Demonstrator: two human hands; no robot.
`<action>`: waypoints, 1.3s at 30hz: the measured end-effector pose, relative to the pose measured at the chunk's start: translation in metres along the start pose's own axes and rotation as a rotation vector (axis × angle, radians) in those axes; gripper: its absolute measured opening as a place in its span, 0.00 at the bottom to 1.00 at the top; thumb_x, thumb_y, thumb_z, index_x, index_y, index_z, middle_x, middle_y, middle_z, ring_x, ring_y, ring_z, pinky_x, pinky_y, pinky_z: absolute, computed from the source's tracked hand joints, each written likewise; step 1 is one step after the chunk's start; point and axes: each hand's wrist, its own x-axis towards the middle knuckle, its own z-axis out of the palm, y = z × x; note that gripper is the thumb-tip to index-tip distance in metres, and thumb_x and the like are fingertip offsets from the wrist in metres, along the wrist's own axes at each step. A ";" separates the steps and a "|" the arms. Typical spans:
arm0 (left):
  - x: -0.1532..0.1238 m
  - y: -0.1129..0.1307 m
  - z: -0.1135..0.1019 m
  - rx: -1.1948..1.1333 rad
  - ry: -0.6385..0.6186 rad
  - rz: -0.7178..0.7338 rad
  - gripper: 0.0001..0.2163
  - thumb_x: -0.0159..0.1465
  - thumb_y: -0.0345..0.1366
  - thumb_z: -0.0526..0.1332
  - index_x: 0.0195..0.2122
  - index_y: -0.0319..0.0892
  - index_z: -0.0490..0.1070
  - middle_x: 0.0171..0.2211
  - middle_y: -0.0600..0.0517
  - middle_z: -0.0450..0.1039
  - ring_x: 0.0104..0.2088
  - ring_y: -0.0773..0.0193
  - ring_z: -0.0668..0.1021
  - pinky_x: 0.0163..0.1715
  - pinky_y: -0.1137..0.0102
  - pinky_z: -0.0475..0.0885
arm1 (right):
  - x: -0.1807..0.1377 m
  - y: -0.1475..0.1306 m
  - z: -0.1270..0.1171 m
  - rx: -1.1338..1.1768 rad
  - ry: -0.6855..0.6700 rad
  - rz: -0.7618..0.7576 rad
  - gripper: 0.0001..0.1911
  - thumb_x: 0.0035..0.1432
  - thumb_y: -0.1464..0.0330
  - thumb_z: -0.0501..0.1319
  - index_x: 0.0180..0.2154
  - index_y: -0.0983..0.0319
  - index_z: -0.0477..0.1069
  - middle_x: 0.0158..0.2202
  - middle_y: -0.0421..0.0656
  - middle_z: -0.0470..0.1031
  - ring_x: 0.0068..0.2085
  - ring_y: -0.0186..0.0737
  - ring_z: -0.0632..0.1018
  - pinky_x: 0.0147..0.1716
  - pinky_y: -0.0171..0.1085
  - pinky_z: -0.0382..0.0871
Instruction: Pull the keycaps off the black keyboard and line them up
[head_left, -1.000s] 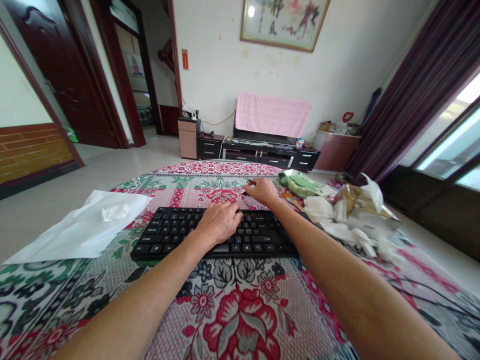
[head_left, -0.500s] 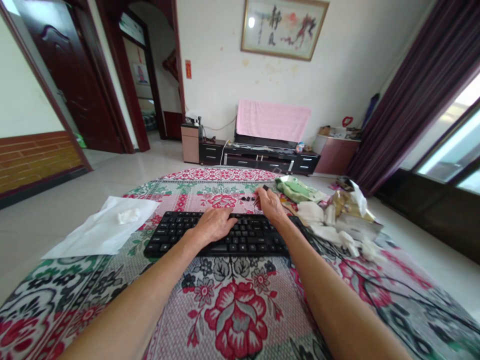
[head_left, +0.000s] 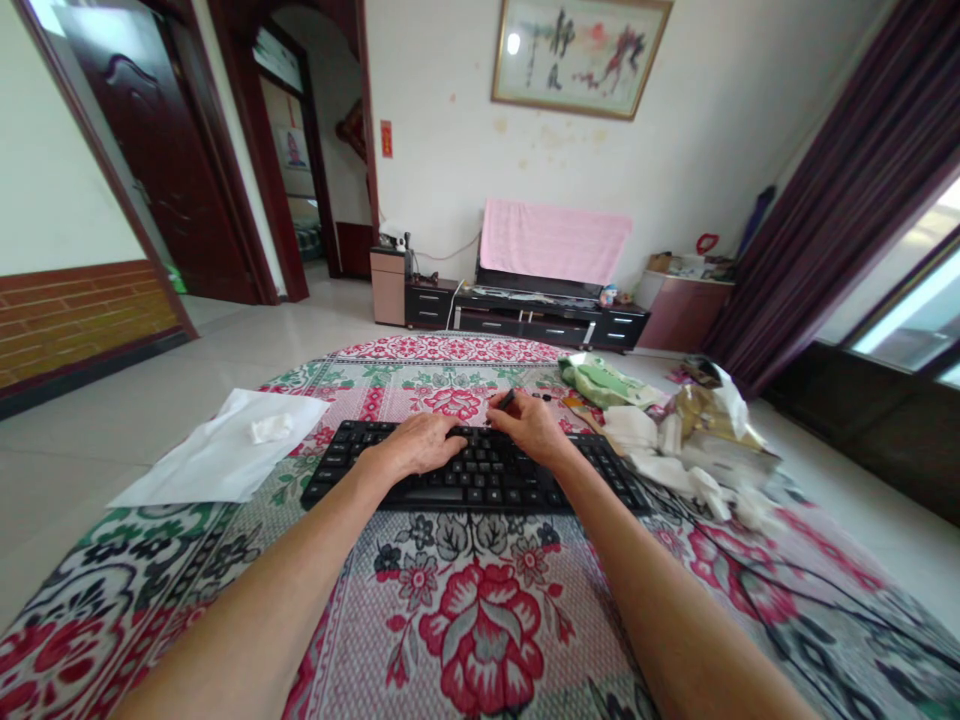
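Note:
A black keyboard (head_left: pixel 450 494) lies across the flowered tablecloth in front of me. My left hand (head_left: pixel 421 442) rests on its upper middle, palm down, with the thumb apart from the fingers. Close by on the right, my right hand (head_left: pixel 529 425) is over the keyboard's back edge. Its fingers pinch a small black-handled tool (head_left: pixel 507 400) that looks like a keycap puller; its lower end is hard to make out at the keys. Small black loose pieces (head_left: pixel 546 397), likely keycaps, lie on the cloth just behind the right hand.
White paper (head_left: pixel 202 460) with a crumpled tissue (head_left: pixel 271 429) lies left. At right are a green packet (head_left: pixel 611 382), folded white tissues (head_left: pixel 628 428), a gold-coloured package (head_left: pixel 701 415) and black cables (head_left: pixel 739 560). Beyond the table stands a low TV cabinet (head_left: pixel 487 325).
My right hand has moved left and closer, bringing the black-handled tool from behind the keyboard to its back edge. The left hand stays on the keyboard. The view has shifted slightly.

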 end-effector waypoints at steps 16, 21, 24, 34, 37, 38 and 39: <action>0.001 -0.001 0.002 0.026 -0.013 -0.008 0.17 0.62 0.42 0.51 0.48 0.42 0.69 0.47 0.46 0.73 0.48 0.56 0.73 0.49 0.65 0.66 | -0.002 -0.001 -0.001 -0.268 -0.048 -0.139 0.06 0.53 0.67 0.57 0.31 0.63 0.69 0.25 0.40 0.72 0.27 0.34 0.72 0.30 0.32 0.63; 0.001 -0.002 0.003 0.043 -0.024 0.000 0.18 0.63 0.43 0.49 0.48 0.41 0.69 0.47 0.43 0.72 0.48 0.53 0.74 0.47 0.61 0.66 | 0.003 -0.003 -0.002 -0.296 -0.069 -0.133 0.06 0.53 0.67 0.57 0.29 0.63 0.68 0.24 0.40 0.71 0.26 0.34 0.70 0.29 0.32 0.61; 0.002 -0.002 0.004 0.030 -0.019 -0.008 0.18 0.63 0.43 0.50 0.47 0.41 0.69 0.47 0.44 0.73 0.48 0.54 0.73 0.48 0.62 0.66 | 0.005 0.000 -0.001 -0.258 -0.064 -0.109 0.06 0.52 0.66 0.57 0.29 0.63 0.68 0.23 0.39 0.71 0.26 0.33 0.70 0.29 0.32 0.61; 0.001 0.000 0.003 0.058 -0.015 0.002 0.17 0.63 0.42 0.49 0.47 0.41 0.69 0.46 0.43 0.73 0.47 0.54 0.74 0.48 0.62 0.66 | 0.008 0.005 -0.001 -0.139 -0.048 -0.030 0.05 0.50 0.67 0.57 0.27 0.63 0.68 0.22 0.38 0.72 0.26 0.34 0.72 0.30 0.33 0.64; 0.000 0.001 0.003 0.052 -0.002 0.006 0.17 0.63 0.42 0.50 0.47 0.41 0.68 0.46 0.44 0.73 0.48 0.55 0.73 0.48 0.63 0.66 | 0.011 0.013 -0.001 -0.074 -0.036 0.012 0.06 0.50 0.67 0.57 0.27 0.63 0.68 0.23 0.39 0.73 0.26 0.34 0.73 0.30 0.33 0.65; 0.000 0.001 0.002 0.047 0.002 0.006 0.16 0.63 0.42 0.50 0.48 0.42 0.68 0.47 0.44 0.72 0.48 0.55 0.73 0.49 0.63 0.65 | 0.012 0.016 -0.001 -0.044 -0.032 0.027 0.06 0.50 0.66 0.57 0.27 0.63 0.68 0.23 0.39 0.73 0.26 0.34 0.73 0.30 0.33 0.66; -0.001 0.001 0.002 0.042 0.004 0.004 0.16 0.63 0.42 0.51 0.48 0.42 0.68 0.47 0.45 0.72 0.48 0.55 0.73 0.49 0.64 0.65 | 0.013 0.018 -0.001 -0.011 -0.031 0.041 0.06 0.50 0.66 0.57 0.27 0.63 0.68 0.24 0.39 0.73 0.27 0.34 0.73 0.30 0.33 0.67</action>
